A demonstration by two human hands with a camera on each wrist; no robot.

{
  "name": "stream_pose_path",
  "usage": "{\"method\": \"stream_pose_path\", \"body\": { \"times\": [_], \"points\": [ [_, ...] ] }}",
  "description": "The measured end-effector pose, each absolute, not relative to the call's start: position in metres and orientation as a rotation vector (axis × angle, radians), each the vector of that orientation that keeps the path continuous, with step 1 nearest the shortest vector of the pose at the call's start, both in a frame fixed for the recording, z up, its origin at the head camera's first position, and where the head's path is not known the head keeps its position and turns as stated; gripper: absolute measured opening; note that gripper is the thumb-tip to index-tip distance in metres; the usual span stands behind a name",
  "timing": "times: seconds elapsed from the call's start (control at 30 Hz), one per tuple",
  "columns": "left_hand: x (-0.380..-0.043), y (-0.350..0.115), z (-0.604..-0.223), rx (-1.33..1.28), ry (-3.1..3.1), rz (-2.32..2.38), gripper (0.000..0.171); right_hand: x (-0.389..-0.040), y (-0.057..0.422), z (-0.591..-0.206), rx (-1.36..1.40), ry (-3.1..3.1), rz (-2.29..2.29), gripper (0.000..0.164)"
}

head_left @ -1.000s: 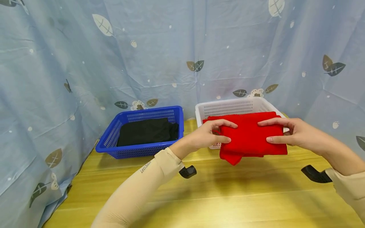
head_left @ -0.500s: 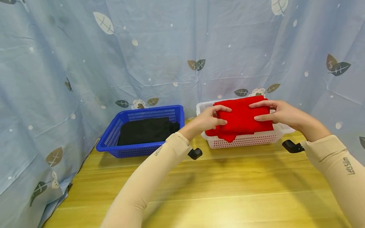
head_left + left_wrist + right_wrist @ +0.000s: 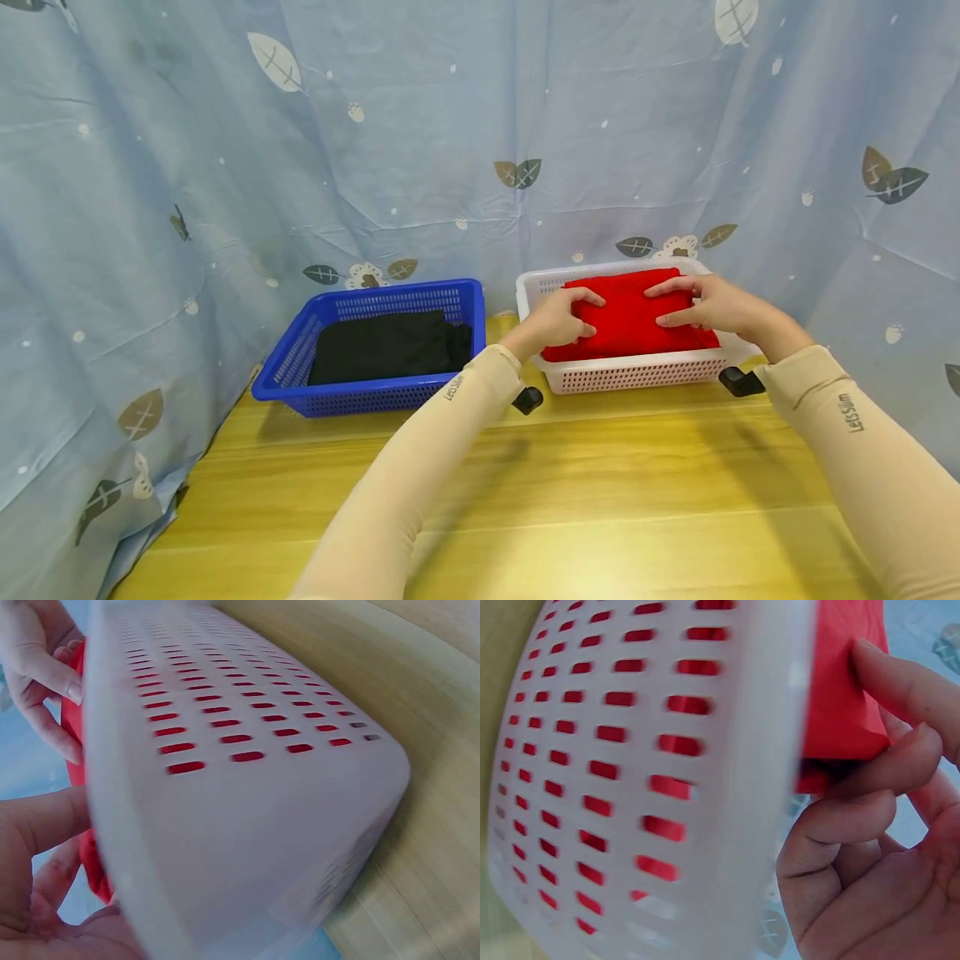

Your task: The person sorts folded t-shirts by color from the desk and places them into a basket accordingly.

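Observation:
A folded red cloth point(image 3: 628, 310) lies inside the white perforated basket point(image 3: 637, 377) on the right of the table. My left hand point(image 3: 553, 320) holds its left end, thumb and index finger over the top. At the right end my right hand point(image 3: 726, 313) grips it. In the right wrist view the thumb presses the top of the red cloth point(image 3: 845, 682) while curled fingers point(image 3: 900, 761) tuck beneath its edge. Red shows through the slots in the basket wall point(image 3: 225, 802). The left hand's other fingers are partly hidden by the basket rim in the left wrist view.
To the left stands a blue perforated basket point(image 3: 360, 398) with a folded black cloth point(image 3: 382, 346) in it. Both baskets sit on a wooden table point(image 3: 570, 492). Behind them hangs a light blue curtain point(image 3: 420, 108) with leaf prints.
Both hands have carried the red cloth away from me and lowered it from in front of the white basket into it. The blue basket and black cloth have stayed put.

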State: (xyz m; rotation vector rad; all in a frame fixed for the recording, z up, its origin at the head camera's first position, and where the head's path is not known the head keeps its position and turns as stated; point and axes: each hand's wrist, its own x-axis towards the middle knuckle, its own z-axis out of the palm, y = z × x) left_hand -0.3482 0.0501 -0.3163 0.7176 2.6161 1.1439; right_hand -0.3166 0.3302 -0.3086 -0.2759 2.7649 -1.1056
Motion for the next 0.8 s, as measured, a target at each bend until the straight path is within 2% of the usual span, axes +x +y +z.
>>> {"method": "stream_pose_path", "body": {
  "times": [0.43, 0.8],
  "points": [
    [-0.342, 0.059, -0.33, 0.639, 2.738, 0.831, 0.039, -0.322, 0.324, -0.327, -0.343, 2.79, -0.937, 0.055],
    [-0.349, 0.066, -0.335, 0.61, 2.735, 0.648, 0.043, -0.322, 0.319, -0.331, -0.388, 2.843, -0.802, 0.048]
  ]
}}
